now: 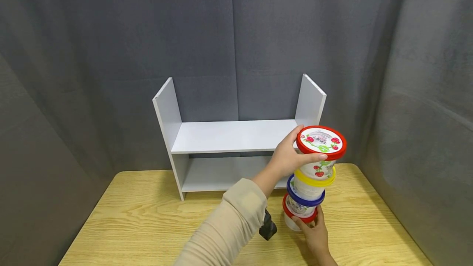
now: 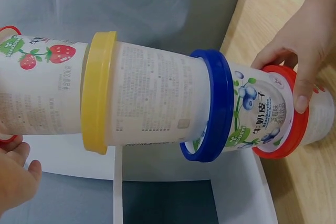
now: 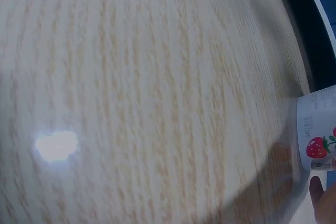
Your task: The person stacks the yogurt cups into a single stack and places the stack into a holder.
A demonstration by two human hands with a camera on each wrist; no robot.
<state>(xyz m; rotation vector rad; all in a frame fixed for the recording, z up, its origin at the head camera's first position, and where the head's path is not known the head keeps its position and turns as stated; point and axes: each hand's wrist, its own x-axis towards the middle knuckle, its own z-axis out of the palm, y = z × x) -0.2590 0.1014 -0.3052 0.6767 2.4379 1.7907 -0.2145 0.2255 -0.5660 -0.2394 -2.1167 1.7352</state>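
Several yogurt cups stand in one leaning stack on the wooden table. The lowest cup [image 1: 291, 222] has a red lid and strawberry print; above it come a blue-lidded cup [image 2: 257, 107] with blueberries and a yellow-lidded cup [image 2: 157, 95]. On top sits another red-lidded strawberry cup [image 1: 318, 170]. My left hand [image 1: 286, 157] grips this top cup around its lid, thumb across the near rim. Low down, my right hand [image 1: 314, 233] holds the bottom cup near its lid, fingers and thumb on either side. The right wrist view catches only part of that cup [image 3: 317, 129].
Left of the stack, a white two-tier shelf [image 1: 233, 132] stands at the back of the table [image 1: 148, 216]. A small black object [image 1: 267, 227] shows beside my left sleeve. Grey curtains [image 1: 148, 44] hang behind and on both sides.
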